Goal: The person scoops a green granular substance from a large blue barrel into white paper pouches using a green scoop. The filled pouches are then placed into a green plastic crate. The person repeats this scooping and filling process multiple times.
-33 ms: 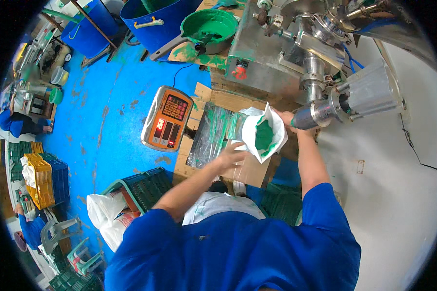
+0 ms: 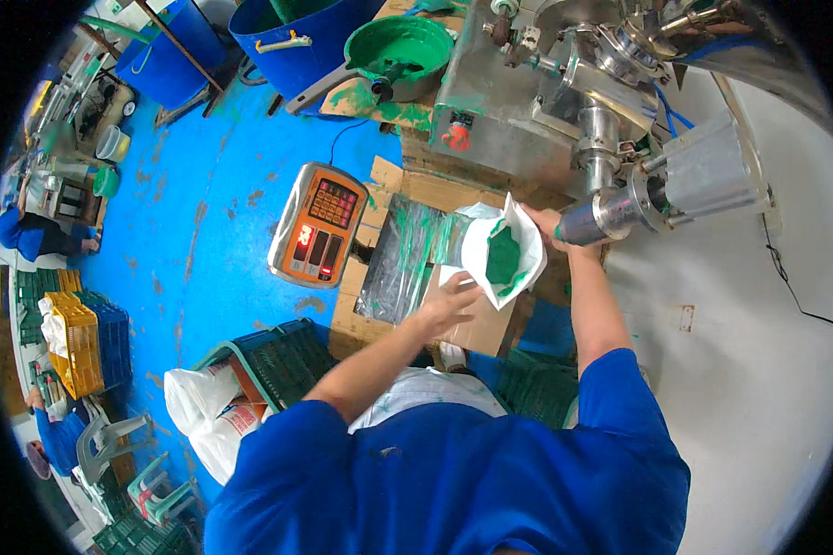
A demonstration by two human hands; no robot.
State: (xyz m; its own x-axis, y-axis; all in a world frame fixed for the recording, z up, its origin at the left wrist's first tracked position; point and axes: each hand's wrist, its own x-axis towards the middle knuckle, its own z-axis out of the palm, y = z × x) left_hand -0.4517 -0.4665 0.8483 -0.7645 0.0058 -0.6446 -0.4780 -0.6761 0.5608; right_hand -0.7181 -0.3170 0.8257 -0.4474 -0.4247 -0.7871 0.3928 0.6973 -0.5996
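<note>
An open white bag (image 2: 475, 248) with thick green stuff (image 2: 503, 257) inside stands in front of me, its mouth facing up. My right hand (image 2: 548, 227) grips the bag's far right edge, beside the metal outlet pipe (image 2: 588, 223) of the filling machine; its fingertips are partly hidden behind the bag. At the near left side of the bag is my left hand (image 2: 451, 305), fingers stretched and apart, holding nothing. I cannot tell whether it touches the bag. Below lies a green-smeared, plastic-covered scale platform (image 2: 391, 268), left of the bag.
An orange scale display (image 2: 318, 225) stands to the left. The steel machine (image 2: 509, 116) is at the far right, with a green basin (image 2: 400, 46) and blue tubs (image 2: 292, 55) beyond. A dark green crate (image 2: 287, 365) with white bags is near left. Two co-workers are far left.
My left hand has moved a little to the right, closer to the bag. The bag and my right hand stay nearly in place.
</note>
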